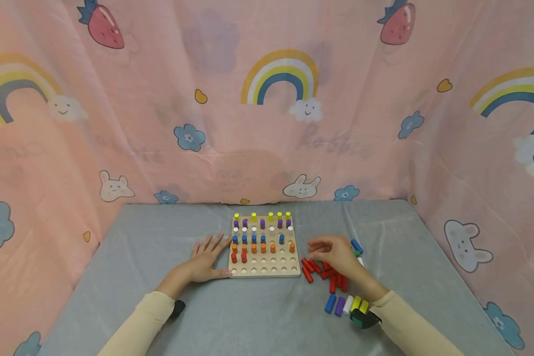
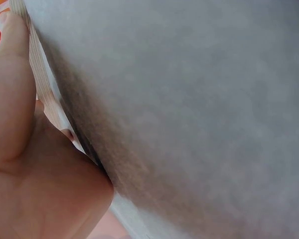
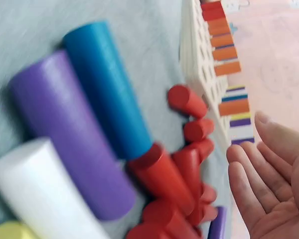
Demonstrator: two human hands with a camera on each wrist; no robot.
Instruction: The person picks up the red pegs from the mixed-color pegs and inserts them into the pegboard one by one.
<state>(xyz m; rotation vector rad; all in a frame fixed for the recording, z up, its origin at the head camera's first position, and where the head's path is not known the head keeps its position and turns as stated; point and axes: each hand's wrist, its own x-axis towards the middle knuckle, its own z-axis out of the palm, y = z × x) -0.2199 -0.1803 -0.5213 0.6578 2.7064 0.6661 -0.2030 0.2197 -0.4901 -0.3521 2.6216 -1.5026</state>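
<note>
A pale wooden peg board (image 1: 285,265) lies on the table with rows of upright pegs. Yellow, purple, white, blue and orange pegs fill most of the back rows, and two red pegs (image 1: 244,257) stand in the row nearer the front. My left hand (image 1: 202,264) rests along the board's left side with its fingers spread; the left wrist view shows its thumb at the wooden edge. Over the loose red pegs (image 1: 307,275) to the right of the board hovers my right hand (image 1: 338,254). In the right wrist view its thumb and fingers stand apart with nothing between them.
Nearer the front right lies a short line of loose pegs: blue (image 1: 330,303), purple (image 1: 340,306), white (image 1: 348,304) and yellow (image 1: 364,306). Another blue peg (image 1: 357,246) lies beyond the right hand. A pink patterned curtain (image 1: 267,168) hangs behind the grey table (image 1: 249,316).
</note>
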